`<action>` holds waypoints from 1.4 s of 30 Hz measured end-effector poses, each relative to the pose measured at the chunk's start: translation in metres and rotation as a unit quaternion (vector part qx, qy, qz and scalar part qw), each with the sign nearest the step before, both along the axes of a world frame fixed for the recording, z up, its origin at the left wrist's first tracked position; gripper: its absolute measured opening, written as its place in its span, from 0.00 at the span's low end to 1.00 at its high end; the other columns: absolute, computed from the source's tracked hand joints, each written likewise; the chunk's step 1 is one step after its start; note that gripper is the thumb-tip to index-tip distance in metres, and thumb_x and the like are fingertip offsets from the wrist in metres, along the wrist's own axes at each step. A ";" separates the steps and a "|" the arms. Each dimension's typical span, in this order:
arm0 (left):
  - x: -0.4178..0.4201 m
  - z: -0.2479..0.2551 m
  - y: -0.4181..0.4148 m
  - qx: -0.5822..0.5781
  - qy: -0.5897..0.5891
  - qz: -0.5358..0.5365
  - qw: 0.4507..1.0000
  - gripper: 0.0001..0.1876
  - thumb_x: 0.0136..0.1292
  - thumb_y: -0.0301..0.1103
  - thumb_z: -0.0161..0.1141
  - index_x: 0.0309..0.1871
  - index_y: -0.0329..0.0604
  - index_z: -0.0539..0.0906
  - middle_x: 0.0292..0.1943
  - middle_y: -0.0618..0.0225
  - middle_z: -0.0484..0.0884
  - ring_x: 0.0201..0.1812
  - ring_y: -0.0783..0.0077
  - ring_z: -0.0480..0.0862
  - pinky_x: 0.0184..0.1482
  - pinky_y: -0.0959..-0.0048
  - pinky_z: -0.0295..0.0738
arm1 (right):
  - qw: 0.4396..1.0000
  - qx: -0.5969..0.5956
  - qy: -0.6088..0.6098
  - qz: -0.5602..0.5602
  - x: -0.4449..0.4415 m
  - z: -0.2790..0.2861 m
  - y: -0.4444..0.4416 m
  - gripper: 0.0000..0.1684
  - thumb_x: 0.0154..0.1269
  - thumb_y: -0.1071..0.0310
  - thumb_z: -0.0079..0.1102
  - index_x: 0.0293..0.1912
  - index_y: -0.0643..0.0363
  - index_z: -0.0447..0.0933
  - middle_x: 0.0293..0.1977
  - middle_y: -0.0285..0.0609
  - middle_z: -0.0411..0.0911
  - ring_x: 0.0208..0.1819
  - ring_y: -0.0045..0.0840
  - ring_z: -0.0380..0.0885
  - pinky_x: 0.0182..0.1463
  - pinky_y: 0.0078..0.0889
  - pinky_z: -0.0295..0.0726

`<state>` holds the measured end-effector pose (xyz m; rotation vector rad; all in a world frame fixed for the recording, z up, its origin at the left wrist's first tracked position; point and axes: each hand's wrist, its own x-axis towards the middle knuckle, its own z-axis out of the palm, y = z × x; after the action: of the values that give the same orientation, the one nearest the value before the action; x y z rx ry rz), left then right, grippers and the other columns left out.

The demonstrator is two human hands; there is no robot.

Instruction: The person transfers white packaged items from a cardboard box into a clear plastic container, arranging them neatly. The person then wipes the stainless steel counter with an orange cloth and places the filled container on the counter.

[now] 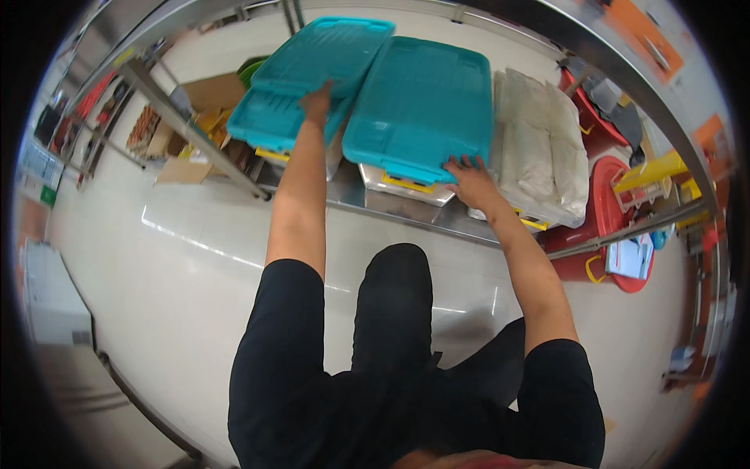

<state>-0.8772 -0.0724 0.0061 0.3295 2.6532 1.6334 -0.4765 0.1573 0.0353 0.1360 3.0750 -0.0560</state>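
Observation:
A large teal plastic lid [428, 105] tops a clear storage bin with a yellow latch, at the centre of a low metal shelf. My right hand [471, 180] rests with spread fingers at its near right corner. To the left, another teal lid [319, 53] lies tilted and overlapping a lower teal lid [266, 117] on a second bin. My left hand [317, 104] is at the near edge of the upper left lid; its fingers are blurred and partly hidden, so its grip is unclear. Filled translucent plastic bags [530, 140] lie on a bin to the right.
Metal table legs [193, 132] and an upper frame edge [638, 76] surround the low shelf [410, 214]. Red tubs [609, 199] with yellow handles stand at the right. Open cardboard boxes [184, 170] and egg trays [142, 129] are at the left. A white cabinet [55, 293] stands far left.

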 end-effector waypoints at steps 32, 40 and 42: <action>0.439 0.071 0.230 0.302 -0.259 -0.548 0.736 0.44 0.51 0.39 0.76 0.67 0.34 0.62 0.63 0.50 0.70 0.62 0.60 0.73 0.63 0.64 0.69 | 0.522 -0.658 0.335 -0.427 0.154 0.138 0.224 0.24 0.65 0.67 0.62 0.56 0.68 0.72 0.47 0.49 0.78 0.45 0.33 0.81 0.50 0.35 0.83; 0.365 0.072 0.155 0.334 -0.320 -0.306 0.832 0.41 0.64 0.46 0.63 0.73 0.39 0.53 0.64 0.54 0.68 0.61 0.60 0.75 0.57 0.63 0.75 | 0.519 -0.642 0.365 -0.430 0.207 0.107 0.262 0.26 0.64 0.68 0.61 0.59 0.66 0.69 0.47 0.47 0.78 0.46 0.33 0.81 0.50 0.35 0.83; 0.347 0.089 0.177 0.312 -0.317 -0.322 0.836 0.43 0.64 0.47 0.62 0.74 0.39 0.52 0.64 0.54 0.67 0.60 0.60 0.75 0.55 0.63 0.76 | 0.529 -0.639 0.336 -0.445 0.208 0.102 0.267 0.28 0.65 0.66 0.61 0.61 0.65 0.68 0.48 0.47 0.78 0.45 0.32 0.81 0.48 0.35 0.83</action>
<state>-0.5297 0.1042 0.0950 0.4955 1.2857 1.8455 -0.2686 0.4245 0.1371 1.7331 1.9947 -2.6580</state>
